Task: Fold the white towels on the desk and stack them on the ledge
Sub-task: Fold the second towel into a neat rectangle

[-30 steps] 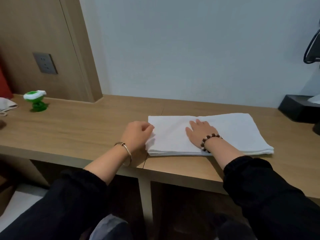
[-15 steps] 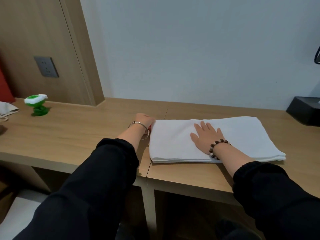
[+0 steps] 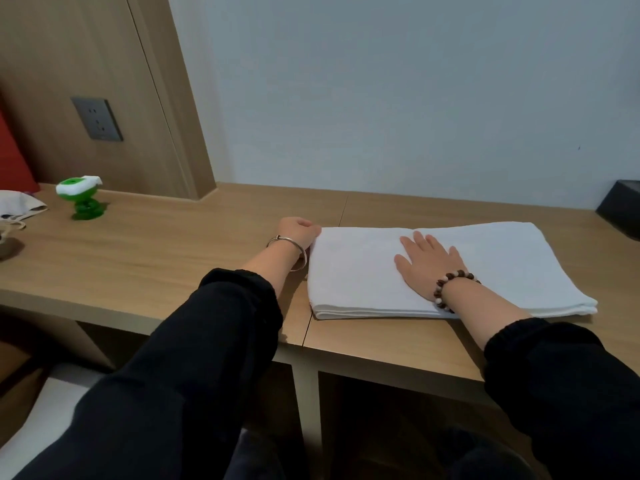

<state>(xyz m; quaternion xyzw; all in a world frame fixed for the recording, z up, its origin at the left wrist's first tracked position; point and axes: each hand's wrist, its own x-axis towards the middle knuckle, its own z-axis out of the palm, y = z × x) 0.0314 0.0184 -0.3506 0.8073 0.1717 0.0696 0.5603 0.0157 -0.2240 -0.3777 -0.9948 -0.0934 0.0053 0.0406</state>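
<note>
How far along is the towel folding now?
Done: the white towel lies folded in layers on the desk. In hand: the right hand presses flat on it while the left hand grips its far left corner. Left: any final fold, then moving it to the ledge; no stack shows.

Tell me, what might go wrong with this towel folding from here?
The left hand seems to grip only the far left corner of the white towel, so a pull could lift one layer and skew the stacked edges. The right hand presses flat near the middle; if it lets go early, the whole towel might slide across the smooth desk instead of folding.
</note>
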